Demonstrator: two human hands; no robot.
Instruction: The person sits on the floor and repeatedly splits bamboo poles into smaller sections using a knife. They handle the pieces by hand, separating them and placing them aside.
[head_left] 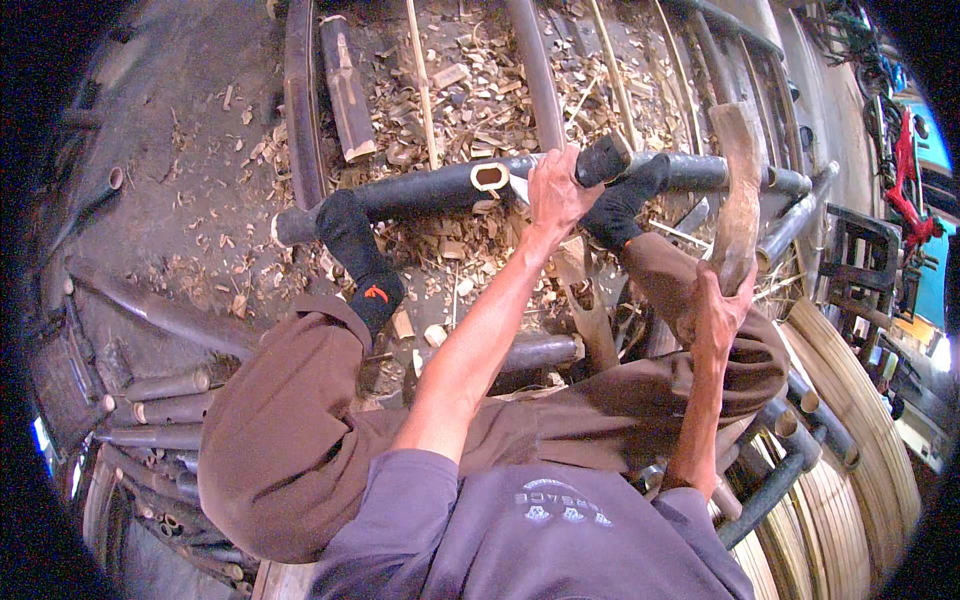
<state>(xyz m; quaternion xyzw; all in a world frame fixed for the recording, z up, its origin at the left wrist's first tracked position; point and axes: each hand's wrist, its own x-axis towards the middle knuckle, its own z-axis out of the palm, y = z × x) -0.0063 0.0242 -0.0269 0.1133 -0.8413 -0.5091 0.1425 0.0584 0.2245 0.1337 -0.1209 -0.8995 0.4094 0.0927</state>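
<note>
The left hand (556, 192) is gripping a dark-handled chisel-like tool (600, 160), its grip pressed tight around the handle, against a long dark bamboo pole (430, 190) lying crosswise just beyond it. The pole is resting under both black-socked feet (362, 262). The right hand (718, 308), nearer and to the right, is clasping an upright brown wooden mallet (740, 190), fingers wrapped fully round. Pale bamboo chips (470, 90) are littering the far floor.

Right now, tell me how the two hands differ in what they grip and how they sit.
The left hand is wrapped around a dark tool handle down on the dark bamboo pole. The right hand is raised clear of the pole, gripping a pale wooden club that stands upright. Both are bare, fingers closed.
</note>
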